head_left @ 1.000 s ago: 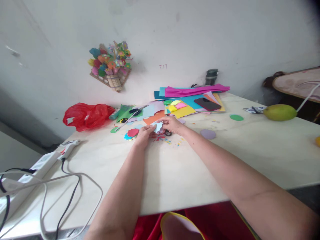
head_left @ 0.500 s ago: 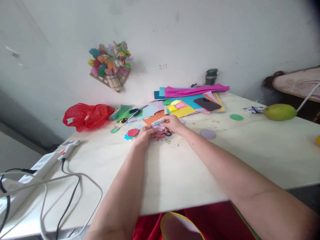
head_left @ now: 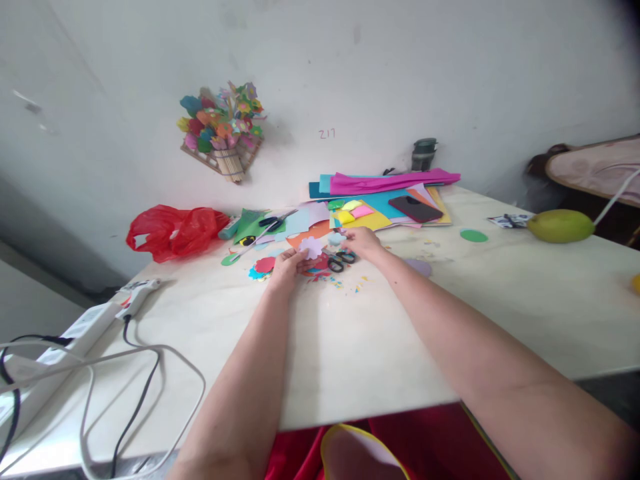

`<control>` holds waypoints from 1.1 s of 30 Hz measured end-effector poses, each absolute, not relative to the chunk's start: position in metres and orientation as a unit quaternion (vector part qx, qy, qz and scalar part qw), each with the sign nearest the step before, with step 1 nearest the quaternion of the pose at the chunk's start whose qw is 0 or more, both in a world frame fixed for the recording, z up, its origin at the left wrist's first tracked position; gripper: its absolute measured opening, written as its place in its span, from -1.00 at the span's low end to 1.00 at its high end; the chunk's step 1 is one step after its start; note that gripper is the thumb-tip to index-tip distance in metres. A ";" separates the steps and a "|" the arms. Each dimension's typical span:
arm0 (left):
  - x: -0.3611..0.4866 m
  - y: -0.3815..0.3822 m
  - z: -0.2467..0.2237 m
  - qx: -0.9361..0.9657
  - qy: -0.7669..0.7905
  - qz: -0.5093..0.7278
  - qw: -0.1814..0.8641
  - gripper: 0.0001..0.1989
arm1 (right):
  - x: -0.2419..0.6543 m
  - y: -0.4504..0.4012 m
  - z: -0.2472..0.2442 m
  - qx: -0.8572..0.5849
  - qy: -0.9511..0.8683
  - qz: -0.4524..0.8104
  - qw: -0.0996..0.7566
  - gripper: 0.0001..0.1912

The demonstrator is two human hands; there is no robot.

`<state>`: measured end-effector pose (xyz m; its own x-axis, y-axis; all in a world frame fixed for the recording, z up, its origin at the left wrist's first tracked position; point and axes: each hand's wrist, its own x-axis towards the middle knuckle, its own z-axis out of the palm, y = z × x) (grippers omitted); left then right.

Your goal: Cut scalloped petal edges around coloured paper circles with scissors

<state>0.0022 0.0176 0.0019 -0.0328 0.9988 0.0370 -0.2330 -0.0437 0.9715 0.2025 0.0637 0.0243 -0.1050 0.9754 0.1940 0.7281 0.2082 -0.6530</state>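
Observation:
Between thumb and fingers, my left hand [head_left: 289,268] holds a lilac paper flower cutout [head_left: 311,248] with a scalloped edge. My right hand [head_left: 364,244] pinches a smaller light blue paper flower cutout [head_left: 337,238], slightly to the right of the lilac one and apart from it. Below both hands, black-handled scissors [head_left: 336,265] lie on the table among small coloured paper scraps [head_left: 334,283]. Beside my left hand rest a red scalloped cutout [head_left: 265,265] and a blue one [head_left: 257,274] partly under it.
Coloured sheets and a phone [head_left: 416,209] lie at the back. A red plastic bag [head_left: 175,230] and a second pair of scissors [head_left: 271,223] are at the left. Cables and a power strip [head_left: 90,325] run along the left edge. A green-yellow fruit [head_left: 561,226] sits at the right.
My hands have moved apart. The light blue cutout, earlier over the lilac one, is now separate in my right hand, and more of the scissors shows.

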 end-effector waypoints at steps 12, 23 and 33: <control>0.003 0.018 0.002 0.417 0.450 0.585 0.530 -0.81 | 0.202 0.045 0.040 -0.592 -0.803 0.022 0.070 -0.70; 0.002 0.018 0.003 0.409 0.434 0.619 0.511 -0.75 | 0.185 0.029 0.045 -0.527 -0.841 -0.029 0.121 -0.68; 0.003 0.017 0.003 0.405 0.440 0.616 0.513 -0.76 | 0.169 0.026 0.042 -0.532 -0.847 -0.011 0.021 -0.59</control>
